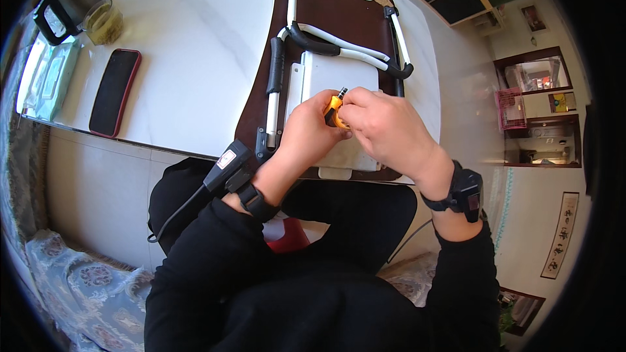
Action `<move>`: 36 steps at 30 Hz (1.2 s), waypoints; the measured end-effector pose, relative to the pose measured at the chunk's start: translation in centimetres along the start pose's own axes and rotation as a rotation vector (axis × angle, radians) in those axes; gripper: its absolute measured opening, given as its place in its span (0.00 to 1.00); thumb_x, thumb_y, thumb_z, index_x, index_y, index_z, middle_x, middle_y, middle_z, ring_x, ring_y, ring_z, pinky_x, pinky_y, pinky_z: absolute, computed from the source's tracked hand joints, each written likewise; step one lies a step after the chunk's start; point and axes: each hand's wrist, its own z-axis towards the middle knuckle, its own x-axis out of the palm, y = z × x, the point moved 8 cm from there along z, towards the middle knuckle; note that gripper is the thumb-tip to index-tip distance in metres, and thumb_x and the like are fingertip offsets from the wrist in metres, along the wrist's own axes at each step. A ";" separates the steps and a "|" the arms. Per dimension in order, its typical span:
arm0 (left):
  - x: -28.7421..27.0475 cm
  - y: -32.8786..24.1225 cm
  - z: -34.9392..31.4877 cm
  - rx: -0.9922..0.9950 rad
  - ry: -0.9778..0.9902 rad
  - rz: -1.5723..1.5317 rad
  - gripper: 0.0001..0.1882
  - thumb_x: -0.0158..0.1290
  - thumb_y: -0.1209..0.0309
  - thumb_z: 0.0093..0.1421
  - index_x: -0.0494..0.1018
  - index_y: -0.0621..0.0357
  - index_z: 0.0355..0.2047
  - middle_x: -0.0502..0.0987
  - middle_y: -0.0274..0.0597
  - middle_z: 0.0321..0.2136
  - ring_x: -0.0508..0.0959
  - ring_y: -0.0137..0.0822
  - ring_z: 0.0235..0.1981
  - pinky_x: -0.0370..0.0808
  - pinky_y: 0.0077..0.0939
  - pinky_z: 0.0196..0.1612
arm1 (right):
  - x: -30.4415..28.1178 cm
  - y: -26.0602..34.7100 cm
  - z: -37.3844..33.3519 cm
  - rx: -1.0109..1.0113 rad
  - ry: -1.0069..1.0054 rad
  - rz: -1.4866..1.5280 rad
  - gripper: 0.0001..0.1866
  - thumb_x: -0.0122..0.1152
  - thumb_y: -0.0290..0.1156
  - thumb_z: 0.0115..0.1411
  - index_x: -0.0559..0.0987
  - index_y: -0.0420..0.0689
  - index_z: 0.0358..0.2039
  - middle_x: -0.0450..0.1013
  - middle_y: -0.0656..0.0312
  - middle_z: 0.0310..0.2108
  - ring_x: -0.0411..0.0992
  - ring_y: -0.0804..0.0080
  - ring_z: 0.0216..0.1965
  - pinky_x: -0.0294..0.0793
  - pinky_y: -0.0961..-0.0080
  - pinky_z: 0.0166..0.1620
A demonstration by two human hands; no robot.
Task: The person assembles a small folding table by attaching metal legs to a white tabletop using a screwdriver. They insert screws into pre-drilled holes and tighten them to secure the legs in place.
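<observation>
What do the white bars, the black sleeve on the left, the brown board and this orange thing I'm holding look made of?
White bars: probably painted metal, being slim, tubular and glossy.
Black sleeve: perhaps foam or rubber, dull and wrapping a bar.
Brown board: possibly laminated wood, smooth and evenly coloured.
Orange tool: likely hard plastic, bright and smooth; much is hidden.

Black characters (559, 248) on wall scroll (561, 234), device label (226, 159) illegible

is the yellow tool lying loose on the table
No, the left hand grips the yellow tool, with the right hand up against it.
</observation>
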 end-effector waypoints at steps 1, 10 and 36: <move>0.0 0.0 0.1 -0.008 0.002 -0.018 0.26 0.71 0.72 0.46 0.76 0.60 0.46 0.82 0.52 0.35 0.82 0.53 0.39 0.78 0.37 0.43 | 0.1 0.0 0.3 -0.015 0.039 -0.022 0.04 0.64 0.22 0.53 0.79 0.40 0.31 0.73 0.59 0.31 0.76 0.59 0.32 0.77 0.69 0.33; 0.0 -0.1 0.3 0.111 -0.100 -0.038 0.10 0.57 0.69 0.57 0.76 0.60 0.38 0.81 0.56 0.31 0.80 0.59 0.36 0.76 0.42 0.38 | 1.7 3.2 0.9 -0.336 0.205 -0.487 0.04 0.62 0.25 0.48 0.81 0.42 0.26 0.72 0.62 0.29 0.74 0.68 0.34 0.76 0.73 0.40; 1.2 1.7 0.6 0.126 -0.113 0.120 0.13 0.57 0.63 0.60 0.76 0.53 0.44 0.82 0.53 0.38 0.80 0.59 0.42 0.77 0.45 0.42 | 4.0 3.6 1.1 -0.640 0.414 -0.965 0.11 0.60 0.34 0.56 0.87 0.47 0.35 0.75 0.66 0.35 0.69 0.70 0.43 0.62 0.73 0.47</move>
